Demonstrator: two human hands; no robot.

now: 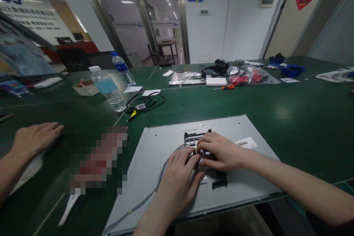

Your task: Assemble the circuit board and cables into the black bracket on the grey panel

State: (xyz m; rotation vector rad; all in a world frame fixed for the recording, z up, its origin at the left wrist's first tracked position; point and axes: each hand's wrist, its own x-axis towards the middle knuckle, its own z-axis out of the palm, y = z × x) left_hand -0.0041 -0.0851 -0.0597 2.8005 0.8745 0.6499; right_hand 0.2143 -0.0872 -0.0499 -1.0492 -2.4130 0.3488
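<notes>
A flat light-grey metal panel [171, 134] lies in front of me, its near edge at the table's front. At its middle sits a black plastic bracket [190, 139], partly covered by my fingers. My left hand [179, 173] is closed over the bracket's near left side, thumb and fingertips drawn together. From the right, my right hand [221, 151] reaches in with bent fingers, its tips meeting the left ones. Whatever small part they pinch is hidden. A grey cable [160, 177] runs from under my left hand toward the panel's near left corner. A black clip-like piece [219, 183] shows below my right hand.
Another person's hand [37, 138] rests at the left. Beyond the panel stand two water bottles [109, 90] beside a black cable [151, 103]. Farther back are an orange-handled screwdriver [227, 87], a plastic bag with red items [251, 75] and a blue tray [292, 70].
</notes>
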